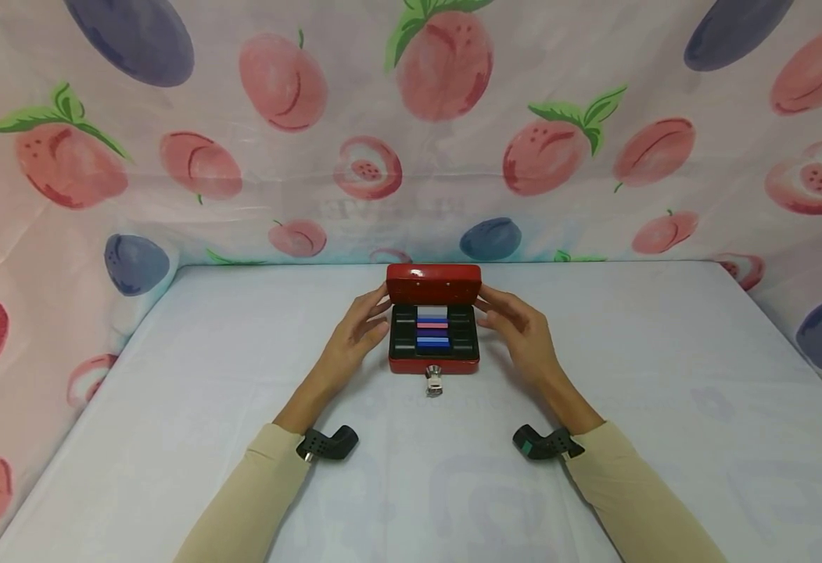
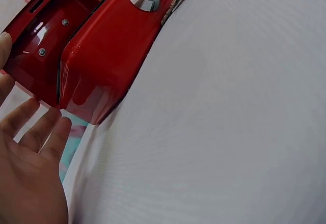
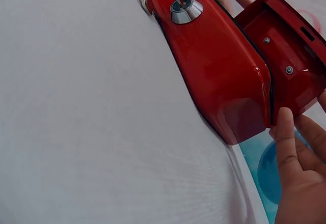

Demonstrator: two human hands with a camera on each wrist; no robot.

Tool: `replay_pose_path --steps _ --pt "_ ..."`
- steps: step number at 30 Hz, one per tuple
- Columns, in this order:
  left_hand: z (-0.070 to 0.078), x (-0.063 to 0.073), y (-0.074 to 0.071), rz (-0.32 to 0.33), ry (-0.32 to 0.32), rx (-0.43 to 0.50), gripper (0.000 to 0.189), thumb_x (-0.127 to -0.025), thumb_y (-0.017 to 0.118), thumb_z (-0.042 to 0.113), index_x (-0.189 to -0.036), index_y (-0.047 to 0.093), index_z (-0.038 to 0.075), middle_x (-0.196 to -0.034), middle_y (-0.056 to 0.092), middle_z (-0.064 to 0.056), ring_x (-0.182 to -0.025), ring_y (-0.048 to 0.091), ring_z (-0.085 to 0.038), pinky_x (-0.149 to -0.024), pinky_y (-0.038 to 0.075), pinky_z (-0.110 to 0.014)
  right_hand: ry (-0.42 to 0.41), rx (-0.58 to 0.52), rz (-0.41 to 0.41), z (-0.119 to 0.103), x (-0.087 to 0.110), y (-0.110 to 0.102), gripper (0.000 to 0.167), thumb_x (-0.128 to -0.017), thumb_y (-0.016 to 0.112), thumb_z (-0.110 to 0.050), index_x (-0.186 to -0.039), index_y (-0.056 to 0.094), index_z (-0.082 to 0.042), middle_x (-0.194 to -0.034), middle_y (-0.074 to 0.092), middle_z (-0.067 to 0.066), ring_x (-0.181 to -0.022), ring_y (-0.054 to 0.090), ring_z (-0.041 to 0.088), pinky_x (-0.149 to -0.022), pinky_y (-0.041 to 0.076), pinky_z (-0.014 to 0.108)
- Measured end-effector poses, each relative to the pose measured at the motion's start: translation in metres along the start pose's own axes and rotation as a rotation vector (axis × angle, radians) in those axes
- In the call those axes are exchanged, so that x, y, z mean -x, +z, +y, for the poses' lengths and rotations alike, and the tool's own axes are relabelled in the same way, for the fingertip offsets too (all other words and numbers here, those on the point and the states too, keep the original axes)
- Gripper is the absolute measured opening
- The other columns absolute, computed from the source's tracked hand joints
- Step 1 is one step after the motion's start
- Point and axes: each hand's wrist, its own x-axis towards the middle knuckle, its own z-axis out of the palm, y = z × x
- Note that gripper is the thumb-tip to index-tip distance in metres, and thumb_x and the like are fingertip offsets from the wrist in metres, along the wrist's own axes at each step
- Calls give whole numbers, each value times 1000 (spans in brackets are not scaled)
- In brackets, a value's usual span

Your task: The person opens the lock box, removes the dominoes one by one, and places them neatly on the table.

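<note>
A red cash box [image 1: 434, 365] stands on the table with its lid [image 1: 434, 284] raised. Inside is a black tray [image 1: 403, 332] holding several flat pieces [image 1: 432, 325] in white, blue, pink and purple. Keys [image 1: 434, 383] hang from the round silver lock [image 3: 186, 10] on its front. My left hand [image 1: 350, 332] is at the box's left side, its extended fingers by the raised lid. On the other side my right hand [image 1: 526, 336] mirrors it, fingers beside the lid and thumb near the box's rear corner. Some fingertips are hidden behind the lid.
A white cloth covers the table [image 1: 636, 336]. Behind it hangs a fruit-patterned curtain [image 1: 467, 156], close to the back of the box. A black wrist camera [image 1: 328, 443] sits on the left wrist and another camera [image 1: 547, 442] on the right.
</note>
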Motion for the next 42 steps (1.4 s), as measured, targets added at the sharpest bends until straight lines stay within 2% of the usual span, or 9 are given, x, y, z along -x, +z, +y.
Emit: replay_pose_path --steps 3,7,14,17,24,31,37,42 --pt "0 0 0 -4 1 2 57 -95 47 -3 -148 26 -4 -144 29 -27 -130 34 -48 -105 32 -56 -1 16 20 -4 0 1 37 -98 46 3 -135 50 4 -134 53 20 -117 54 39 -87 51 28" --pt "0 0 0 -12 7 7 58 -94 47 -4 -148 25 -4 -145 28 -28 -131 33 -48 -103 31 -60 19 44 24 -20 1 4 36 -98 44 7 -133 49 10 -132 52 26 -116 53 44 -87 51 27" --pt "0 0 0 -27 -6 -27 62 -95 47 -1 -151 21 1 -145 28 -25 -134 32 -43 -104 36 -53 13 48 11 -22 1 5 38 -97 44 7 -135 47 9 -136 49 25 -118 51 44 -89 50 28" --pt "0 -1 1 -26 0 -39 63 -95 48 -3 -151 20 0 -145 29 -26 -134 33 -43 -103 36 -54 26 60 -1 -30 1 7 39 -97 44 7 -136 44 11 -137 46 27 -120 49 45 -91 49 28" --pt "3 0 1 -7 -10 -83 62 -94 50 -2 -150 23 -1 -143 33 -26 -130 37 -46 -96 41 -56 44 69 -39 -32 1 6 43 -98 45 5 -140 40 9 -140 43 26 -125 45 42 -92 47 23" --pt "5 -1 1 -6 -43 -78 65 -93 51 -3 -151 23 4 -146 32 -23 -131 38 -43 -92 44 -54 8 27 -64 -23 -1 4 44 -96 43 8 -140 37 11 -140 42 29 -127 41 45 -93 46 23" --pt "4 -1 1 -17 -83 -68 68 -93 52 -2 -153 20 7 -150 28 -20 -133 36 -42 -94 43 -55 23 -12 -57 -1 -1 0 44 -98 45 3 -142 39 3 -142 45 21 -130 42 37 -95 46 25" --pt "4 -1 1 -22 -111 -45 67 -94 52 0 -153 20 8 -151 27 -18 -134 34 -41 -96 41 -56 33 -17 -64 3 -1 -1 45 -99 46 -2 -144 39 -2 -143 45 16 -131 42 32 -96 45 26"
